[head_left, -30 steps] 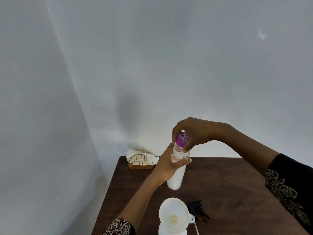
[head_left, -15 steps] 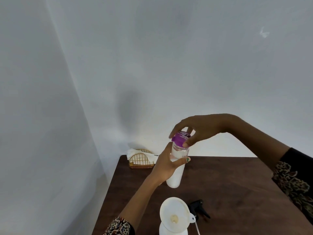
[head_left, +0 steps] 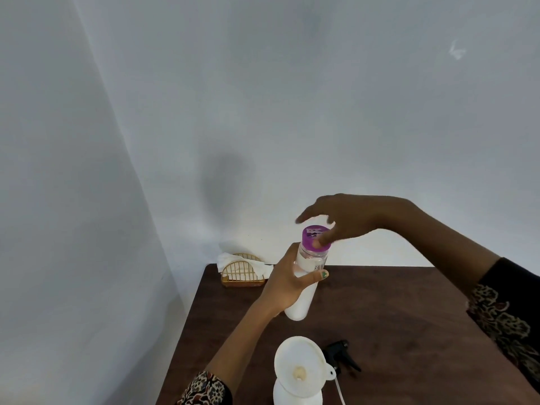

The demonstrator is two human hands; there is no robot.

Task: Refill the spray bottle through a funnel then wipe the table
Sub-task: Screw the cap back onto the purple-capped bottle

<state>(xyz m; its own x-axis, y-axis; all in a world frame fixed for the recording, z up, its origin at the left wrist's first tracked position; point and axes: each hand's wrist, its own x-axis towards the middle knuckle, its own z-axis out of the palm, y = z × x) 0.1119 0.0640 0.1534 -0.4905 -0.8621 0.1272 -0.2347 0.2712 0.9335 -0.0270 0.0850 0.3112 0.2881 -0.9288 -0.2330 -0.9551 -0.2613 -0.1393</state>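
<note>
The left hand (head_left: 287,283) is closed around the middle of a white bottle (head_left: 304,285), thumb across the front and fingers wrapped behind, holding it up off the desk (head_left: 409,311) and tipped slightly, with its base toward the person. The bottle's upper part is clear plastic, and on top sits a purple cap (head_left: 315,239).

The right hand (head_left: 347,217) comes in from the right, just above the left one, and is spread loosely over the cap. One fingertip presses against the cap's side, while the other fingers arch above it without closing, so this hand is partly open and grips nothing firmly.

Below the left hand, close to the person, a white funnel (head_left: 299,366) sits in the neck of a white spray bottle (head_left: 295,397), whose body is cut off by the lower edge of the view. Just to the right of the funnel, under the right forearm, a black spray head (head_left: 343,355) lies on its side on the dark wood, with a thin tube running toward the person.

Beyond the left hand, in the far left corner of the desk against the wall, stands a small gold wire holder (head_left: 242,274) with white napkins (head_left: 233,258) in it. Both forearms end in dark patterned sleeves (head_left: 508,314).
</note>
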